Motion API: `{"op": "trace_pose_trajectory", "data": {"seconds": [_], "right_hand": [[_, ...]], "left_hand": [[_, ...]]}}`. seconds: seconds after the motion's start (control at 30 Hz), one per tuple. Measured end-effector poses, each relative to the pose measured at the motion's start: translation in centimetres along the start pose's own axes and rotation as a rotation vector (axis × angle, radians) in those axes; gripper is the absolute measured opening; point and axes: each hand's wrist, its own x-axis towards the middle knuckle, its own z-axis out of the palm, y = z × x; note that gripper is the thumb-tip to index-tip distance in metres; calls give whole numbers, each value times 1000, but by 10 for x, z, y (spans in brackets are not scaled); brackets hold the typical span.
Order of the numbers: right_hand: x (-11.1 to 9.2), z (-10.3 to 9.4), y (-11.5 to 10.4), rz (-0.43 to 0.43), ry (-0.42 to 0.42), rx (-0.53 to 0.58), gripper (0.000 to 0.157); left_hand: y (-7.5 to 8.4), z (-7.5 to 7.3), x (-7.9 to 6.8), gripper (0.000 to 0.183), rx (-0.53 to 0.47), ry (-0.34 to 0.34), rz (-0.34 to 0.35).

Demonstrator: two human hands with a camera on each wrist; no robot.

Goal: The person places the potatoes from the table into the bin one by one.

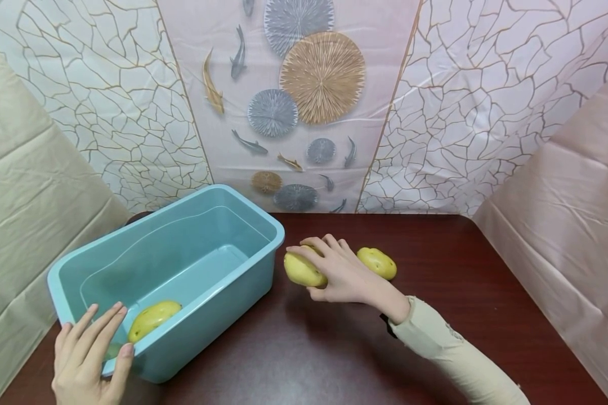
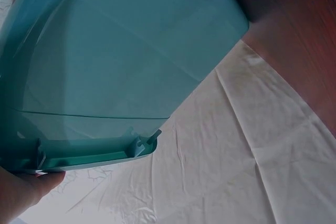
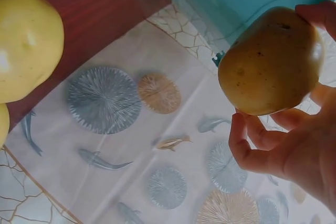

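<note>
My right hand (image 1: 342, 275) grips a yellow potato (image 1: 301, 269) between fingers and thumb, above the table just right of a blue plastic tub (image 1: 223, 287). The right wrist view shows this potato (image 3: 270, 61) close up, with dark specks on its skin. My left hand (image 1: 88, 360) holds the tub's near left end, fingers over the rim and thumb outside. Inside the tub lies another yellow potato (image 1: 154, 319); a greenish thing (image 1: 113, 351) beside it is mostly hidden. Behind my right hand, a potato (image 1: 378, 263) rests on the table.
The dark red-brown table (image 1: 466, 315) ends at a patterned cloth backdrop (image 1: 436, 140), with beige cloth (image 1: 577, 225) hanging at both sides. In the right wrist view, the edge of a second yellow thing (image 3: 3, 124) shows against the table potato (image 3: 29, 45).
</note>
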Motion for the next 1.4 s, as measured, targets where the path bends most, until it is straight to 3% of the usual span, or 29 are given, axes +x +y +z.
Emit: {"op": "trace_pose_trajectory", "data": {"seconds": [0.97, 1.4], "right_hand": [[18, -19, -10, -36, 92, 42, 66], [25, -24, -12, -76, 102, 41, 66]], "left_hand": [[1, 1, 1, 44, -22, 20, 2], [0, 0, 0, 44, -11, -1, -1]]}}
